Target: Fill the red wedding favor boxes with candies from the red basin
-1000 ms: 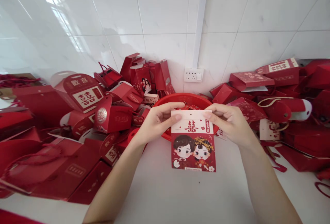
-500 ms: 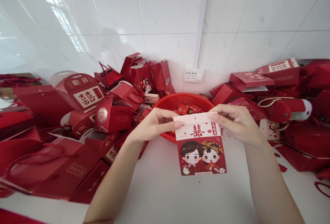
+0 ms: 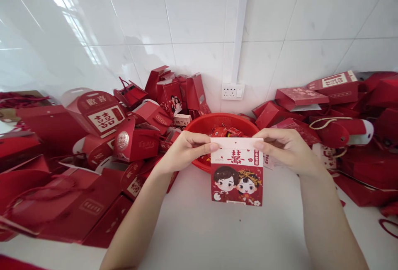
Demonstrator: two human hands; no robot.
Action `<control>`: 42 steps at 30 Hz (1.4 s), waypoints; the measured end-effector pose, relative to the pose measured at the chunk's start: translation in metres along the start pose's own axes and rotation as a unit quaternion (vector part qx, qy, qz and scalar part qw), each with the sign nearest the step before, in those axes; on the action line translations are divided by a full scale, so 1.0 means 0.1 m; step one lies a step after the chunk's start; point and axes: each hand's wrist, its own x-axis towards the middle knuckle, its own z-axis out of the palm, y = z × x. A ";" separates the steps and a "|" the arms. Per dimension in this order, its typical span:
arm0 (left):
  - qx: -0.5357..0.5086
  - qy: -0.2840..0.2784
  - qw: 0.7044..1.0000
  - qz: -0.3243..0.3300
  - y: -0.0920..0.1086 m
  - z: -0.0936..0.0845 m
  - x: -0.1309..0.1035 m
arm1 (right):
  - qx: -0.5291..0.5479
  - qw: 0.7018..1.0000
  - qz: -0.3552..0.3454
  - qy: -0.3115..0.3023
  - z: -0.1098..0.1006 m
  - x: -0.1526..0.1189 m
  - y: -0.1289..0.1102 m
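Observation:
Between my two hands hangs a small red and white paper gift box (image 3: 236, 179), printed with two cartoon faces and a red character. It looks flat, held above the white table. My left hand (image 3: 191, 150) pinches the upper left corner of its white top strip. At the upper right corner, my right hand (image 3: 281, 150) grips the same strip between thumb and fingers. Just behind the box stands a red plastic basket (image 3: 214, 117) with small red wrapped packets (image 3: 231, 131) inside; the box and my hands cover part of it.
Red gift boxes (image 3: 105, 119) lie heaped on the left, some with cord handles. Another heap of red boxes (image 3: 334, 92) fills the right side. The white table (image 3: 199, 232) meets a tiled wall with a power socket (image 3: 232, 92) at the back.
The box has shifted slightly left at its lower edge and now hangs straighter, its white strip facing me more fully. Both hands keep their hold.

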 end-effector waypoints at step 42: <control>0.520 0.402 0.731 -0.182 -0.25 -0.94 1.00 | -0.033 0.968 -0.082 0.234 -0.21 -0.18 -0.13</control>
